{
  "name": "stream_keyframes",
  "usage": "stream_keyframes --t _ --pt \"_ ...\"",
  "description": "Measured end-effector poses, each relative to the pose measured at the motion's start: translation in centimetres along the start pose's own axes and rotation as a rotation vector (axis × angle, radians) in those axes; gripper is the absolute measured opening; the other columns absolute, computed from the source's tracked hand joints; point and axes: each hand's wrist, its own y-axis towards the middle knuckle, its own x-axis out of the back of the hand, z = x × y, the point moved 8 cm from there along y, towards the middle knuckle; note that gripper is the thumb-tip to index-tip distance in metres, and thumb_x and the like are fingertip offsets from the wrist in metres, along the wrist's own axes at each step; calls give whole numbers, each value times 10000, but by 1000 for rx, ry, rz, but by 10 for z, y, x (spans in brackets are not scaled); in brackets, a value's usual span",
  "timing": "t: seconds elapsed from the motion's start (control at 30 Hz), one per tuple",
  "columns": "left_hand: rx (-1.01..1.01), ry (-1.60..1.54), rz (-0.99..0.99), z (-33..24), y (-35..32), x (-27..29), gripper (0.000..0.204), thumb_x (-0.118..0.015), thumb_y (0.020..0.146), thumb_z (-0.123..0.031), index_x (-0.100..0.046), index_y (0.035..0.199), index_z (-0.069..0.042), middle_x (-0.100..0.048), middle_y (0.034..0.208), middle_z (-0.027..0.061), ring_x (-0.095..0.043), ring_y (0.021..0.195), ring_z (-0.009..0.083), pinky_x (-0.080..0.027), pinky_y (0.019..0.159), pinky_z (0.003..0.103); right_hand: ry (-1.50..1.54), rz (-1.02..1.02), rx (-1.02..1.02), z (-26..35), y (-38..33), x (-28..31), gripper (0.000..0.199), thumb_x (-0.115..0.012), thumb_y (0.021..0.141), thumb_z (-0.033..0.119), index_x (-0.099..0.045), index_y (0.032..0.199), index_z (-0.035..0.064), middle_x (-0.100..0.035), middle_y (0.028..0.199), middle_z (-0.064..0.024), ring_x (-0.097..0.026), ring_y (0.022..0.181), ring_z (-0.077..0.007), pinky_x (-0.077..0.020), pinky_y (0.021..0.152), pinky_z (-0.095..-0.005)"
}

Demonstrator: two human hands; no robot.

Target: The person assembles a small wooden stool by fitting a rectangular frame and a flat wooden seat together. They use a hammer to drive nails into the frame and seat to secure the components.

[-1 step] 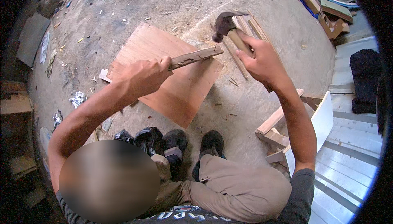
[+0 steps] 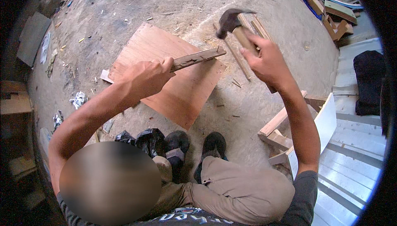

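My left hand [image 2: 151,77] is closed round one end of a narrow wooden strip [image 2: 198,58], which points out to the right. Near the strip's far end a nail [image 2: 218,48] sticks up from the wood. Beneath the strip, a square plywood panel [image 2: 165,96] slants across the floor; whether the two touch is unclear. Up and to the right, my right hand [image 2: 264,60] grips the wooden handle of a claw hammer [image 2: 229,21]. The hammer's dark head is raised beyond the strip's nailed end, apart from it.
Several wood strips [image 2: 259,27] lie on the concrete floor behind my right hand. Loose nails [image 2: 236,83] are scattered nearer me. A wooden frame with a white panel [image 2: 326,116] stands at the right, beside corrugated metal sheeting [image 2: 351,143]. A black plastic bag [image 2: 151,141] lies by my feet.
The hammer and my right hand have shifted slightly up and to the right, away from the strip. My left hand and the strip stay almost in place.
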Motion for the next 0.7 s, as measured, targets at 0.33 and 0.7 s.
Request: stream_keyframes --t 0.33,0.7 --pt "16 -44 42 1 -2 -5 304 -471 996 -340 -428 1026 -41 -590 641 181 -635 603 393 -490 520 500 71 -87 23 9 -16 -2 475 -624 849 137 -548 1280 -46 -638 1027 -299 -670 929 -374 -500 833 -386" --pt "-7 -36 42 -5 -3 -3 302 -478 993 -329 -444 1039 -33 -579 618 167 -629 585 382 -491 520 494 -16 -111 -84 4 -17 10 456 -622 876 157 -552 1273 -58 -629 1168 -279 -663 1048 -294 -498 893 -334"
